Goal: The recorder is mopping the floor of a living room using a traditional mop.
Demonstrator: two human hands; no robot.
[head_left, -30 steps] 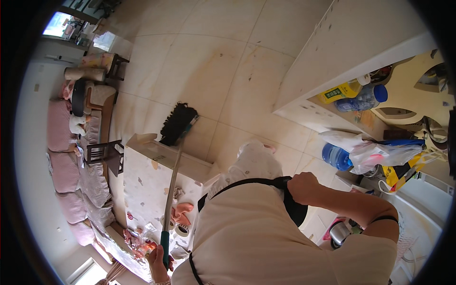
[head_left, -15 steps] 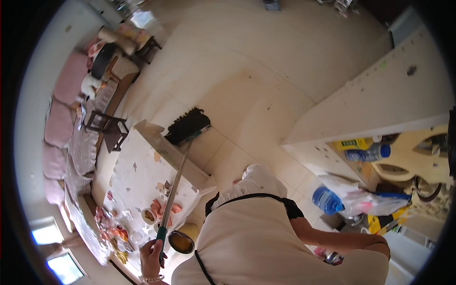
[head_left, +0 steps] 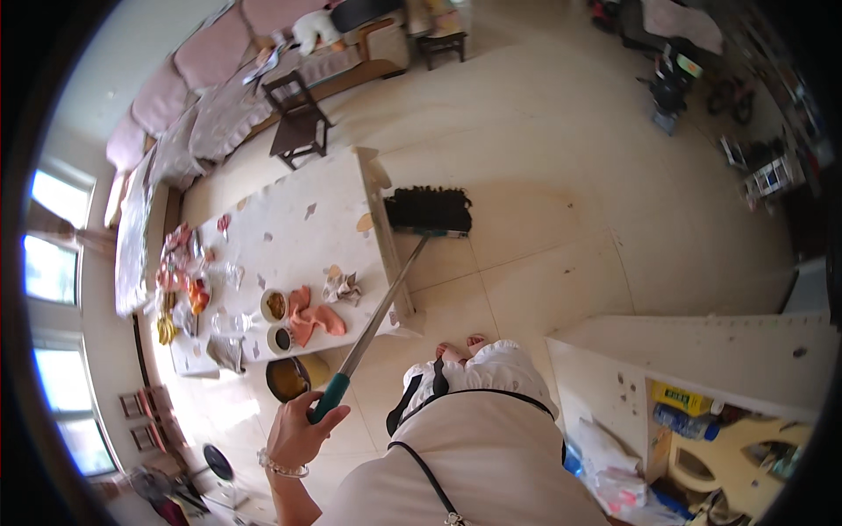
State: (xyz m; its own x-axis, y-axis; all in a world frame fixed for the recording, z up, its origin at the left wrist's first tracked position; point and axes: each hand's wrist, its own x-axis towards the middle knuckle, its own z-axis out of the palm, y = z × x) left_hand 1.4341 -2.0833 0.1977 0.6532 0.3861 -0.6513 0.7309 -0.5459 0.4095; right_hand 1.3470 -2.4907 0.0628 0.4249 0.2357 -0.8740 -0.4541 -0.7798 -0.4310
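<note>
My left hand (head_left: 304,430) is closed round the teal grip at the upper end of a mop (head_left: 379,314). The mop's metal pole slants away from me, past the end of the table. Its wide black fringed head (head_left: 430,210) rests on the tiled floor, just beyond the table's far right corner. A bracelet circles my left wrist. Close to this hand stands a bin (head_left: 288,378) with a yellowish inside, beside the table's near edge. My right hand is out of sight.
The cloth-covered table (head_left: 298,223) on the left carries bowls, an orange cloth (head_left: 313,319), fruit and bags. Behind it are a dark chair (head_left: 298,127) and a pink sofa (head_left: 213,51). A shelf unit (head_left: 702,337) with bottles stands at the right, plastic bags (head_left: 607,465) beside it.
My view has turned to the right, so the table and sofa sit differently in it. The left hand still holds the mop, its head still on the floor. My right arm has left view.
</note>
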